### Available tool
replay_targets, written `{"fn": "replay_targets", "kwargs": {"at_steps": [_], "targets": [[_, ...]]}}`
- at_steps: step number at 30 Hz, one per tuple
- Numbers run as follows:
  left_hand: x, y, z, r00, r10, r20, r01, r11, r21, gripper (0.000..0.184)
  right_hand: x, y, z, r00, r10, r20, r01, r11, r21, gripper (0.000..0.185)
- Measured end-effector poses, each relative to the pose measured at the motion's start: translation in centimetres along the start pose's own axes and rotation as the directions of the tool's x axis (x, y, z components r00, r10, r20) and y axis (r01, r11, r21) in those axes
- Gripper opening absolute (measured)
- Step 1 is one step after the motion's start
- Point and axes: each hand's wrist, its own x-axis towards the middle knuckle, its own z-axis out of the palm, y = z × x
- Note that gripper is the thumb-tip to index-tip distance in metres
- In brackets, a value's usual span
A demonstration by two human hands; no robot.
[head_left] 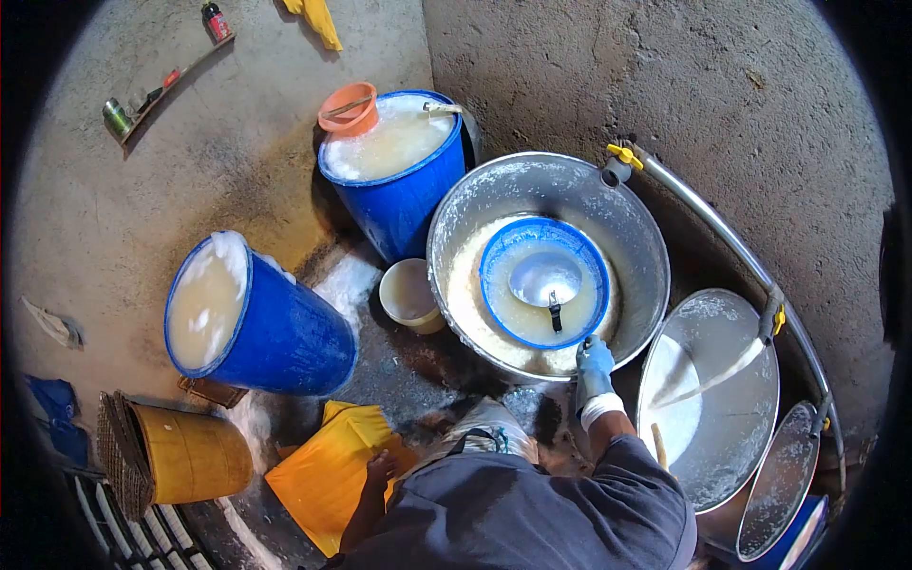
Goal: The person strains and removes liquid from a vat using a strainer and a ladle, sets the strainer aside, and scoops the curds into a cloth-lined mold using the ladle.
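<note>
My right hand [595, 365], in a blue-grey glove, is closed at the near right rim of a round blue tub [492, 316] and appears to grip it. That tub sits inside a large steel vat [456, 237] with pale, whitish material around it. Within the blue tub, a shiny metal bowl [543, 275] with a black handle [556, 313] rests in cloudy liquid. My left hand [382, 466] is bare and low at my side, against a yellow-orange sheet [328, 475]. Its fingers are too small and dark to make out clearly.
Two blue drums [304, 332] [404, 214] hold foamy liquid; an orange basin [350, 114] sits on the farther one. A cream bucket [408, 293] stands beside the vat. Right are a steel pan [731, 418] with white liquid and a valved pipe [712, 223]. A yellow container [195, 454] lies left.
</note>
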Motion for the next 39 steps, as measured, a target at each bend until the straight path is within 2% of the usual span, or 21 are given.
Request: {"fn": "replay_targets", "kwargs": {"at_steps": [6,7,9,16,18,22,24,28,30,34,36,37,39], "targets": [[0.2,-0.1,-0.8,0.992,-0.024,0.127,0.040,0.991,-0.124,0.030,-0.2,-0.5,-0.5,0.999,0.026,0.029,-0.026,1.000,-0.006,0.027],[0.1,0.0,-0.6,0.992,-0.023,0.126,0.039,0.991,-0.125,0.030,-0.2,-0.5,-0.5,0.999,0.028,0.017,-0.027,1.000,-0.009,0.027],[-0.2,0.1,0.0,1.000,0.006,0.004,-0.006,0.999,0.040,0.028,-0.1,-0.4,-0.4,0.999,0.030,0.023,-0.029,1.000,-0.004,0.027],[-0.2,0.4,-0.4,0.999,-0.036,0.029,0.037,0.999,-0.037,0.030,-0.1,-0.1,-0.3,1.000,-0.001,0.015,0.001,1.000,0.008,0.026],[0.5,0.0,-0.8,0.995,-0.066,0.079,0.074,0.991,-0.109,0.032,-0.1,-0.1,-0.1,1.000,0.000,0.010,0.000,1.000,0.006,0.026],[0.3,0.0,-0.4,0.999,-0.035,-0.005,0.035,0.999,0.017,0.032,-0.4,-0.3,-0.6,1.000,-0.003,0.012,0.002,1.000,0.009,0.026],[1.4,-0.6,-1.3,0.989,-0.093,0.111,0.107,0.986,-0.124,0.032,-0.3,-0.4,-0.6,1.000,0.006,0.018,-0.006,1.000,0.009,0.026],[1.1,-0.6,-0.7,0.999,-0.050,0.022,0.051,0.998,-0.034,0.032,-0.2,-0.3,-0.5,1.000,0.010,0.018,-0.010,1.000,0.010,0.026],[1.2,-0.7,-0.8,0.996,-0.072,0.050,0.078,0.989,-0.122,0.027,-0.1,-0.3,-0.5,0.999,0.017,0.028,-0.017,1.000,0.003,0.026],[1.0,-0.8,-0.9,0.996,-0.029,0.090,0.038,0.995,-0.096,0.024,-0.2,-0.6,-0.8,0.998,0.034,0.046,-0.034,0.999,-0.003,0.027],[1.4,-1.0,-1.3,0.984,-0.052,0.171,0.090,0.971,-0.222,0.022,-0.2,-0.6,-0.8,0.998,0.035,0.043,-0.035,0.999,-0.004,0.027],[1.1,-0.9,-1.1,0.984,-0.052,0.170,0.090,0.971,-0.223,0.022,-0.2,-0.6,-0.8,0.999,0.037,0.040,-0.036,0.999,-0.005,0.027],[0.0,-0.1,-0.3,0.997,0.009,0.077,-0.006,0.999,-0.046,0.026,-0.3,-0.6,-0.8,0.999,0.028,0.039,-0.028,1.000,0.005,0.026]]}}
